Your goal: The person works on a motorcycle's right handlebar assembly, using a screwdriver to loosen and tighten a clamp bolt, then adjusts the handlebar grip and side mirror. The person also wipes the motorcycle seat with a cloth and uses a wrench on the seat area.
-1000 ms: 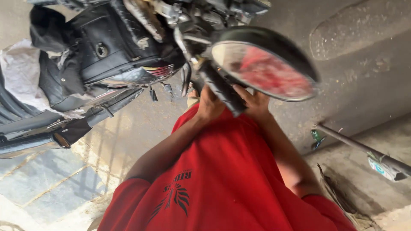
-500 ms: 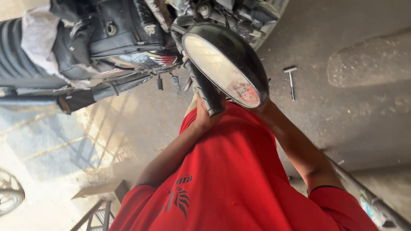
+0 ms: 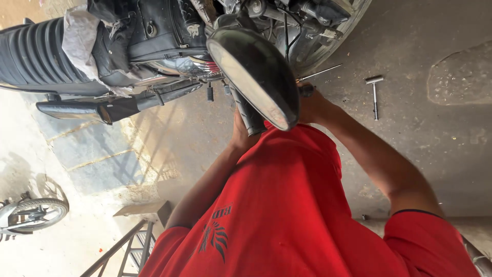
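Observation:
A motorcycle (image 3: 154, 36) stands in front of me, its round black mirror (image 3: 256, 77) close to the camera. My left hand (image 3: 239, 134) is wrapped around the black handlebar grip (image 3: 249, 117) below the mirror, and the mirror and grip hide most of the hand. To the right of the mirror, my right hand (image 3: 311, 105) is closed around a dark tool handle (image 3: 306, 90). A thin metal rod (image 3: 322, 72) sticks out from it toward the front wheel (image 3: 335, 31). My red shirt (image 3: 287, 215) fills the lower part of the view.
A T-handle wrench (image 3: 375, 95) lies on the concrete floor (image 3: 435, 128) to the right. The ribbed black seat (image 3: 36, 56) and exhaust pipe (image 3: 102, 109) stretch to the left. Another wheel (image 3: 33, 213) shows at lower left, and a metal frame (image 3: 128, 246) stands beside my shirt.
My view has swung, so the mirror and bike now sit further left and the wrench on the floor shows more fully. Both hands have stayed at the handlebar.

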